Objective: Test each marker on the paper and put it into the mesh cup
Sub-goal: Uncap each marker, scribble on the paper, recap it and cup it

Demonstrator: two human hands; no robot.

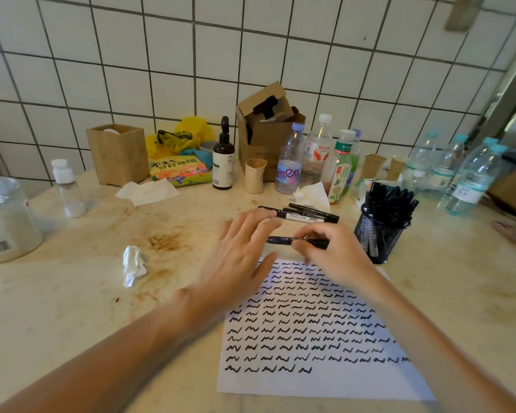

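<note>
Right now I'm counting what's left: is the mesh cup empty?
No, the mesh cup is packed with black markers that stick up past its rim.

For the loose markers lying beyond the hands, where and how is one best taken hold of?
Judging by pose, grip the frontmost of the loose markers mid-barrel, from above, pinching across its width. It lies flat along the table, beside the others, so only the top and near side are free. The left hand is nearest and open.

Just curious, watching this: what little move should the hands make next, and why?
Probably pull the cap off: the right hand pinches a marker that looks capped, above the paper, and the open left hand is at its other end.
</note>
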